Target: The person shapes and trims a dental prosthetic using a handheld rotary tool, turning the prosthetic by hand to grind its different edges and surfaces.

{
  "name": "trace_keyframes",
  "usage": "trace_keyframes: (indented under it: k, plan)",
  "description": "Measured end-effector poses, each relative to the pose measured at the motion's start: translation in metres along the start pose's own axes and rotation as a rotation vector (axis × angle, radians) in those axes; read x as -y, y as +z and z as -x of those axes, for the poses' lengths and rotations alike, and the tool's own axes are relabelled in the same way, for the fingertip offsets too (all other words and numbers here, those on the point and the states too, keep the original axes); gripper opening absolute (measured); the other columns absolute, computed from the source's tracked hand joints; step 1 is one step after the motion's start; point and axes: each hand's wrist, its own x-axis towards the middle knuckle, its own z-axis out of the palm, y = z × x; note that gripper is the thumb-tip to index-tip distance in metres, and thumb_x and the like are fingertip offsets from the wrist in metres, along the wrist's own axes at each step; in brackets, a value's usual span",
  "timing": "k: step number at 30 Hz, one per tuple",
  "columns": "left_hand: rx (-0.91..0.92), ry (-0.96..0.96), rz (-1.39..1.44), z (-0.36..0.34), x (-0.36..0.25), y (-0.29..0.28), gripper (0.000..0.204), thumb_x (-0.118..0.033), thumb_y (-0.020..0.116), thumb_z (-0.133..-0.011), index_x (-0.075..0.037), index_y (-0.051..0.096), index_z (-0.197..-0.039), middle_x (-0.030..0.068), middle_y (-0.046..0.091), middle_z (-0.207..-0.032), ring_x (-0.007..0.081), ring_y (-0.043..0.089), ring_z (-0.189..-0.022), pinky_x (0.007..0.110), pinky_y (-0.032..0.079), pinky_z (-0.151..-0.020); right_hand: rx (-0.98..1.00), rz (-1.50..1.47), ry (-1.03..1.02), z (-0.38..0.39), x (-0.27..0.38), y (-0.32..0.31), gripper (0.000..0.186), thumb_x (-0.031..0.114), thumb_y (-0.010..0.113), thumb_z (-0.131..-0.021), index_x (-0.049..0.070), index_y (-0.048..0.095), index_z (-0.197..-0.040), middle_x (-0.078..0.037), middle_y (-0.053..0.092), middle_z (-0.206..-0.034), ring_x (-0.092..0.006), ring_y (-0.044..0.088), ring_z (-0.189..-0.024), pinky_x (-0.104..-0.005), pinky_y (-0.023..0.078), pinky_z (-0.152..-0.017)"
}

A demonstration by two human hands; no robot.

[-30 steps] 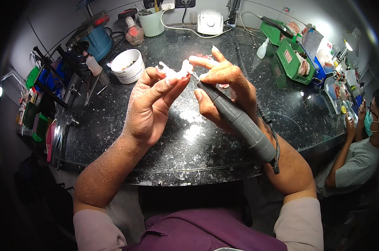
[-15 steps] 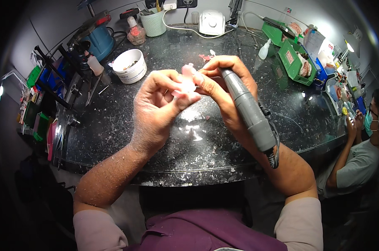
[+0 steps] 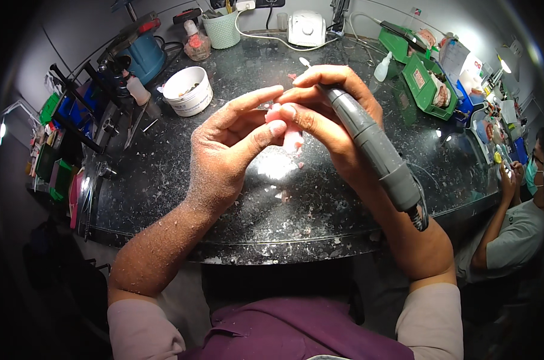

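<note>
A small pink denture piece [image 3: 293, 140], glossy under the lamp, is between my two hands above the worktop. My left hand [image 3: 219, 141], dusted with pale powder, has its thumb tip against the piece; its index finger reaches out above, and the other fingers are partly hidden. My right hand [image 3: 343, 133] pinches the piece with thumb and fingers. That same hand also carries a grey rotary handpiece [image 3: 373, 147], which lies across it with its cord end toward my forearm. The handpiece's front end is hidden behind my fingers.
A white tub [image 3: 190, 105] stands left of my hands. Green trays [image 3: 421, 84] with dental models are at the far right, near a squeeze bottle [image 3: 382, 67]. A white control box [image 3: 307, 31] and blue machine [image 3: 145, 65] stand at the back. A co-worker [image 3: 512, 225] sits at right.
The pink piece has turned and now hangs lower, below my right thumb. My left index finger has straightened. My right hand and the handpiece have shifted slightly right.
</note>
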Motion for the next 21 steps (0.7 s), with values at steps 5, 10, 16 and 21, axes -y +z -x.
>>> trace_keyframes:
  k: [5,10,16,21]
  plan:
    - [-0.099,0.110,-0.047,0.000,0.002,-0.002,0.032,0.003,0.068,-0.089,0.003,0.060,-0.120,0.0164,0.071,-0.104,0.0201,0.070,-0.097,0.033,0.058,-0.089,-0.065,0.731,-0.434,-0.001,0.006,-0.014,0.025,0.002,0.069,-0.083,0.005,0.064,-0.108,-0.007,0.071,-0.098,-0.0165,0.064,-0.086,-0.0336,0.052,-0.082]
    - [-0.143,0.149,-0.026,0.001,0.007,-0.006,0.020,0.006,0.067,-0.089,0.004,0.059,-0.107,0.0185,0.071,-0.101,0.0213,0.071,-0.095,0.032,0.060,-0.086,-0.156,0.595,-0.667,0.002,-0.002,0.008,0.031,-0.003,0.077,-0.067,0.011,0.070,-0.094,0.001,0.070,-0.093,-0.0165,0.064,-0.087,-0.0415,0.044,-0.100]
    - [-0.208,0.214,-0.104,0.006,0.002,-0.003,0.018,0.007,0.070,-0.087,0.002,0.058,-0.100,0.0163,0.071,-0.097,0.0195,0.071,-0.094,0.030,0.059,-0.084,-0.021,0.682,-0.683,0.005,-0.007,0.010,0.035,0.007,0.084,-0.064,0.015,0.069,-0.094,0.000,0.068,-0.088,-0.0246,0.065,-0.113,-0.0617,0.018,-0.117]
    - [-0.218,0.234,-0.215,0.007,0.004,-0.004,0.019,0.007,0.070,-0.086,0.000,0.058,-0.098,0.0142,0.071,-0.098,0.0176,0.070,-0.096,0.029,0.058,-0.086,0.107,0.660,-0.674,0.006,-0.007,0.006,0.041,-0.001,0.080,-0.066,0.009,0.060,-0.101,-0.009,0.069,-0.089,-0.0352,0.063,-0.117,-0.0634,0.022,-0.114]
